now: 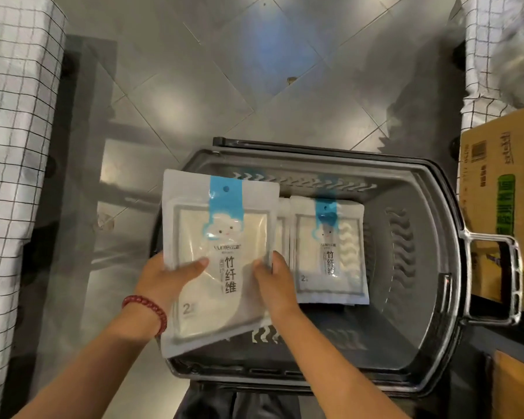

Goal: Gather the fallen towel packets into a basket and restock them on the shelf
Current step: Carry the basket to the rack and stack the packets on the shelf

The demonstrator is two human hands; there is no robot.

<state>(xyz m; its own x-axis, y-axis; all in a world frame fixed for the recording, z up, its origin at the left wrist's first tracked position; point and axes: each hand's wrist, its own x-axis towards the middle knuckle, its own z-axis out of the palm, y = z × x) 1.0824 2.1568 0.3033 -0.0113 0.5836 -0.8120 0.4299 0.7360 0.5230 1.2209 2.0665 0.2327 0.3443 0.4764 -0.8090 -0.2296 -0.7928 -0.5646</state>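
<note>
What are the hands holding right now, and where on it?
One towel packet, gripped at its lower half: left hand on the left edge, right hand on the right edge, thumbs on its front.

- Smooth dark grey plastic with a dull sheen on the basket (421,297), with wavy slots cut through its walls.
- Glossy, crinkled clear plastic film on the towel packet (218,255) over the basket's left rim, catching glare; soft matt white cloth visible through it; smooth printed blue strip at the top.
- Same shiny film and pale cloth on the second packet (330,252), lying inside the basket.
- Polished grey floor tiles (224,86) beyond the basket, glossy and reflective.
- Matt brown cardboard box (502,207) right of the basket, with printed panels.
- Matt white checked cloth (9,146) left of the basket, with thin black lines.
- Glossy red bead bracelet (147,309) just left of the basket.
</note>
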